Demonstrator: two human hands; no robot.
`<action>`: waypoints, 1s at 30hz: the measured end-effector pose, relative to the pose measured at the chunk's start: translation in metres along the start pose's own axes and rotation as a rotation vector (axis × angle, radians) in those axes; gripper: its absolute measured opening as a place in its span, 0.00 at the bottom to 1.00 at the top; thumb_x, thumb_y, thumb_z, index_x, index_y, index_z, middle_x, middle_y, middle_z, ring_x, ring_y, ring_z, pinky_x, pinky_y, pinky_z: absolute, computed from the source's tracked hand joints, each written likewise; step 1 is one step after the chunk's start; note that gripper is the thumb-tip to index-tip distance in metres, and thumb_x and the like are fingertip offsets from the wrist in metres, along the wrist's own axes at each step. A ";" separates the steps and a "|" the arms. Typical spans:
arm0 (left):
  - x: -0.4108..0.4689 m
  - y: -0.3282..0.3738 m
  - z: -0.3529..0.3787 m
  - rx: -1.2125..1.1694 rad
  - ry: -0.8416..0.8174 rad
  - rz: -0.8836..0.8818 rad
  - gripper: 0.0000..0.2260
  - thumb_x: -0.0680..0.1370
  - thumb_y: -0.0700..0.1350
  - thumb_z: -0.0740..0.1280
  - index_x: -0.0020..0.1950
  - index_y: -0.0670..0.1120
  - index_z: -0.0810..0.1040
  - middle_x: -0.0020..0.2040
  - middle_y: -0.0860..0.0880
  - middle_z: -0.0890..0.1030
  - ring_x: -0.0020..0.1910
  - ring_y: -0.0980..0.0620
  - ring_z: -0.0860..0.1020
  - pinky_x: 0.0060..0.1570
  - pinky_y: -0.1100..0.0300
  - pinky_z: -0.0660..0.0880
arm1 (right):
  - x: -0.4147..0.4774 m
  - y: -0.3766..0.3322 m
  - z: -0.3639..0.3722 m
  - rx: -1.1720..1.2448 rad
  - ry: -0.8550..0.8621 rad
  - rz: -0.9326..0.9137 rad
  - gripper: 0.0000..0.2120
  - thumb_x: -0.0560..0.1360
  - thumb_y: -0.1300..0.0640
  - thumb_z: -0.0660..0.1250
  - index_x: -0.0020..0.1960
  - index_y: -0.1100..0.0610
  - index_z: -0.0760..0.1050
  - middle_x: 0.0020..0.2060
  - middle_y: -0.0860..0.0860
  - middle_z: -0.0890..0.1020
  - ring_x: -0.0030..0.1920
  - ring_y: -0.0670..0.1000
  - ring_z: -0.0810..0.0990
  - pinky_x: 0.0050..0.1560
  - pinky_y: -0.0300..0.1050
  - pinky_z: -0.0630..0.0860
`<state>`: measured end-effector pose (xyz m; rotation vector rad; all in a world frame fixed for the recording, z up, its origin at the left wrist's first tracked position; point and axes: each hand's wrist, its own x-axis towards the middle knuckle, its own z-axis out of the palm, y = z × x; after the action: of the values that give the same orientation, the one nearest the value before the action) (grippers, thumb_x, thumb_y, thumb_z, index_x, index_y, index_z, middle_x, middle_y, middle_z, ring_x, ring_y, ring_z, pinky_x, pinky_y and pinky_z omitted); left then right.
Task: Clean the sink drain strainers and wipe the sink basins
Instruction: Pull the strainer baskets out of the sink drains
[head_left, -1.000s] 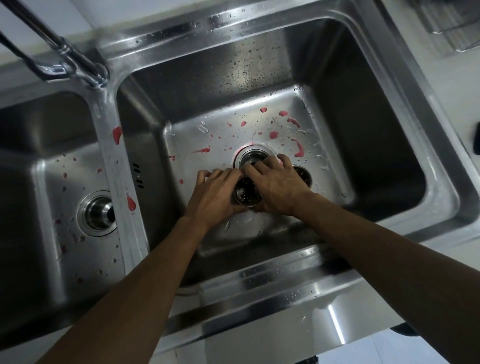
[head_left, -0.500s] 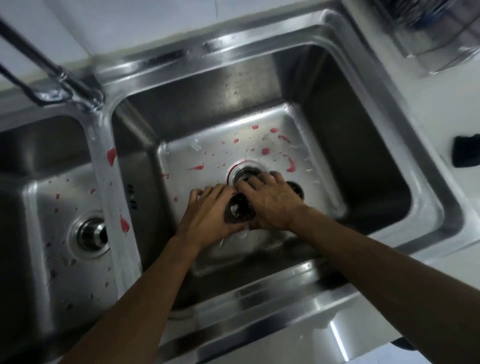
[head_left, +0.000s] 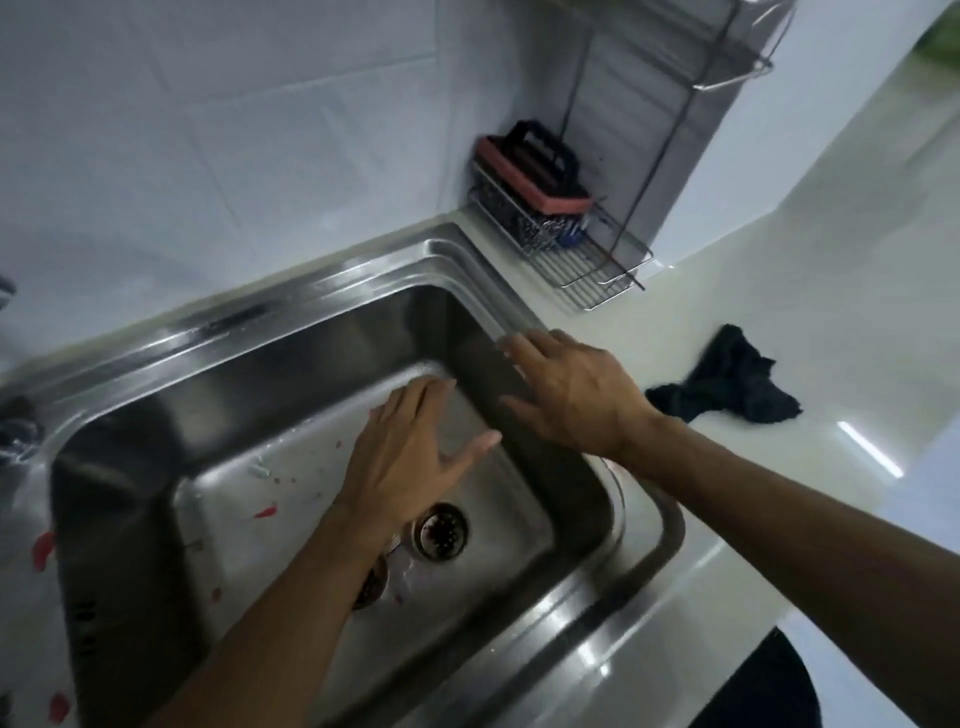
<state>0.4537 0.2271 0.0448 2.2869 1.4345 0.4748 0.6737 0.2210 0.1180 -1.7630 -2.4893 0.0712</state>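
- Head view: the left hand (head_left: 410, 457) hovers over the floor of the basin (head_left: 291, 374). Its fingers are straight and spread apart, and it holds nothing.
- The right hand (head_left: 571, 397) is over the basin's right wall and rim, fingers likewise apart and empty, on the side toward the counter (head_left: 810, 291).
- The strainer (head_left: 440, 531) lies on the basin floor just beside the left wrist, free of both hands. Its holes look dark with grime.
- A second dark round shape (head_left: 370, 590) sits just beside the strainer, half hidden under the left forearm. I cannot tell whether it is the open drain or another strainer part.
- Red spots (head_left: 265, 512) mark the basin floor, and more red shows on the sink's edge at far left.
- A dark cloth (head_left: 727, 387) lies crumpled on the counter, near the right hand but not touched. A wire rack (head_left: 587, 260) behind the sink holds a brush (head_left: 535, 182).
- Progress, as I judge it, is early. The strainer looks dirty and the basin is spotted and unwiped. The other basin is out of view, so its state is unknown.
- Left to do: clean the strainer, seat it in the drain, and wipe both basins. The cloth seems the likely tool for wiping, and the right hand is the nearer one to it.
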 end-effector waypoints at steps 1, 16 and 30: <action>0.013 0.013 0.001 0.007 0.014 0.031 0.40 0.77 0.77 0.54 0.79 0.50 0.65 0.77 0.49 0.70 0.74 0.49 0.70 0.72 0.48 0.71 | -0.001 0.014 -0.011 -0.005 0.039 0.008 0.24 0.80 0.41 0.60 0.71 0.50 0.63 0.60 0.52 0.77 0.56 0.56 0.78 0.47 0.48 0.77; 0.094 0.104 0.050 0.143 0.037 0.161 0.40 0.78 0.75 0.52 0.78 0.47 0.69 0.78 0.46 0.69 0.76 0.48 0.67 0.74 0.47 0.64 | -0.020 0.165 -0.048 -0.311 0.209 0.009 0.29 0.76 0.38 0.69 0.71 0.51 0.69 0.49 0.51 0.82 0.48 0.58 0.80 0.31 0.47 0.76; 0.082 0.085 0.040 0.165 -0.003 0.150 0.39 0.78 0.75 0.53 0.78 0.49 0.68 0.79 0.49 0.67 0.77 0.49 0.65 0.74 0.46 0.64 | 0.005 0.177 -0.020 -0.405 0.392 -0.118 0.14 0.85 0.48 0.61 0.67 0.50 0.79 0.44 0.51 0.82 0.44 0.58 0.78 0.26 0.46 0.72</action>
<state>0.5726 0.2623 0.0583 2.5373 1.3518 0.4104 0.8405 0.2842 0.1226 -1.5480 -2.4158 -0.7589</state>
